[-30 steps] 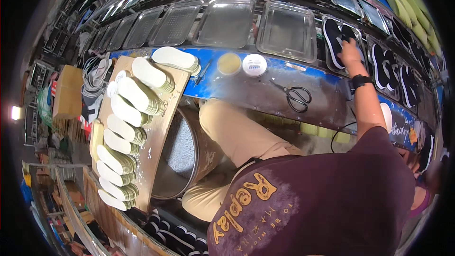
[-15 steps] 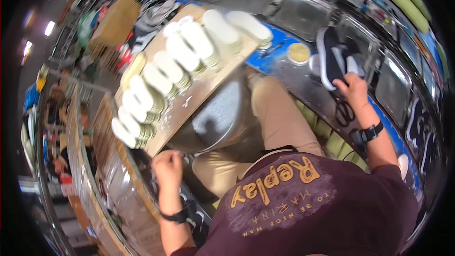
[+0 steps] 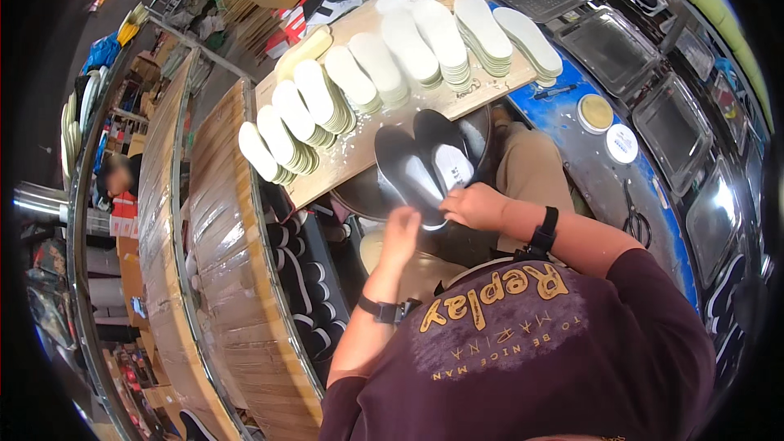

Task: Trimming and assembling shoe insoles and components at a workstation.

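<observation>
A pair of black shoes point(image 3: 400, 159), with white patches showing inside and a white sole edge, is in front of my lap, heels toward me. My right hand point(image 3: 476, 206) is closed on the heel of the right shoe point(image 3: 435, 135). Against the heel of the left shoe, my left hand point(image 3: 400, 237) has its fingers curled, their tips slightly blurred. Beyond the toes lies a wooden board point(image 3: 343, 165) bearing rows of stacked white insoles point(image 3: 434, 33). Part of a round metal basin point(image 3: 359, 200) shows beneath the shoes.
On the blue-edged bench at right are scissors point(image 3: 635, 216), a round tin point(image 3: 595, 113), a white round lid point(image 3: 621, 143) and a pen point(image 3: 555, 92). Metal trays point(image 3: 674, 131) line the far right. Wrapped wooden panels point(image 3: 233, 261) and racked dark shoes point(image 3: 314, 294) stand at left.
My right hand has come from the bench at right to my lap, and the black shoes there are now in front of me. My left hand has moved right to meet them.
</observation>
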`<state>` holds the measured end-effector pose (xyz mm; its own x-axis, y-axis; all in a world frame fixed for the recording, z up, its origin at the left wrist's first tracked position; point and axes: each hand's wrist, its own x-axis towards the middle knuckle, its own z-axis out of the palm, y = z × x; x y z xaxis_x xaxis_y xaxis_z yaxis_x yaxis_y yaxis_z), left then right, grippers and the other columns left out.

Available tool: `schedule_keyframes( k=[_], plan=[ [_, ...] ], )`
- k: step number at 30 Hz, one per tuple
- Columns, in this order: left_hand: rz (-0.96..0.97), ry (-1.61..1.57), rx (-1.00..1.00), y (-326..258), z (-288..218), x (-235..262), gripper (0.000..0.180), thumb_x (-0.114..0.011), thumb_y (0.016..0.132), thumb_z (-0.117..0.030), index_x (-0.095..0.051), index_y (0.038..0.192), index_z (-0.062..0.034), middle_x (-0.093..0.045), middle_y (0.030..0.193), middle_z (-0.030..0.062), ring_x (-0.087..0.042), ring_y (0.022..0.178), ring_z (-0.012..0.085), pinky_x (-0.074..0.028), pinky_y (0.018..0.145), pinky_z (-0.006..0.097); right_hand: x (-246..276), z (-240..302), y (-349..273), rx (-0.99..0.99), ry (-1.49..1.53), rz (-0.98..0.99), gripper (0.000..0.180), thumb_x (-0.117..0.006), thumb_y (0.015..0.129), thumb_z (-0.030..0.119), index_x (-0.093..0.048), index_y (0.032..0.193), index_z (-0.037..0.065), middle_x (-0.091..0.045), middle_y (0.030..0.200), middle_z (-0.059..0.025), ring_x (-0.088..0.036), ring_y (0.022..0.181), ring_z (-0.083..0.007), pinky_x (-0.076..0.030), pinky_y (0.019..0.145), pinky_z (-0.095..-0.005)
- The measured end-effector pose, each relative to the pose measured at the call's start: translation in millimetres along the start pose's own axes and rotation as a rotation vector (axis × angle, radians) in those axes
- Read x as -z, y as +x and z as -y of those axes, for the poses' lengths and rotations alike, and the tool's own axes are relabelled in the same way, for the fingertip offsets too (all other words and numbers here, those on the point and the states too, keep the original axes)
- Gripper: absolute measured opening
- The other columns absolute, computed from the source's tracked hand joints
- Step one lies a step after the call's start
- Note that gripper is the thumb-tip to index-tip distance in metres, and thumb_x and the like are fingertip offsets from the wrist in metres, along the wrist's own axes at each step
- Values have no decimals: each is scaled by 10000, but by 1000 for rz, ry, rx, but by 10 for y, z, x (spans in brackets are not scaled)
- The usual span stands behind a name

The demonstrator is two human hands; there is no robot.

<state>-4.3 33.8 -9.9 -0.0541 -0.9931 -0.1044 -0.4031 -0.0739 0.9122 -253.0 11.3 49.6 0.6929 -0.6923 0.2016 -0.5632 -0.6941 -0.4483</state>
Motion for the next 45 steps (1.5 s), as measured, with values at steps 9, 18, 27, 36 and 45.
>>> schedule_keyframes(
  k=[9, 18, 27, 36, 45],
  plan=[
    [221, 318, -2, 699, -542, 25, 415, -627, 893, -331, -655, 979, 74, -684, 773, 157, -660, 724, 235, -514, 665, 346, 782, -894, -1875, -1014, -26, -289, 145, -644, 775, 151, -658, 817, 12, -654, 803, -210, -642, 724, -358, -502, 652, -423],
    [-143, 695, -171, 900, -543, -411, 364, -517, 886, -297, -657, 783, 23, -642, 843, 267, -614, 819, 435, -477, 768, 511, 593, -500, -3687, -1643, -270, 165, 422, -761, 620, 118, -627, 1003, 4, -657, 1012, -242, -631, 985, -397, -516, 852, -449],
    [-162, -115, -73, 246, -547, 278, 191, -588, 784, -15, -652, 964, -14, -672, 870, 120, -640, 828, 204, -487, 759, 305, 500, -542, -2322, -888, -107, -578, 424, -690, 721, 50, -566, 1125, 24, -631, 988, -227, -603, 940, -428, -493, 806, -449],
    [-280, 689, -400, -141, -404, 910, 160, -592, 773, -148, -657, 864, -34, -661, 847, 137, -633, 875, 334, -315, 1081, 504, 775, 219, -353, -395, 82, 57, 569, -729, 753, 488, -556, 1002, 7, -605, 896, -191, -608, 886, -356, -480, 750, -444],
    [-294, 691, -391, -403, -273, 1019, 187, -590, 774, -106, -668, 929, -36, -685, 908, 143, -652, 905, 305, -291, 1104, 508, 770, 211, -148, -477, 33, 260, 570, -656, 787, 566, -562, 813, 4, -643, 762, -165, -637, 740, -380, -499, 678, -465]
  ],
)
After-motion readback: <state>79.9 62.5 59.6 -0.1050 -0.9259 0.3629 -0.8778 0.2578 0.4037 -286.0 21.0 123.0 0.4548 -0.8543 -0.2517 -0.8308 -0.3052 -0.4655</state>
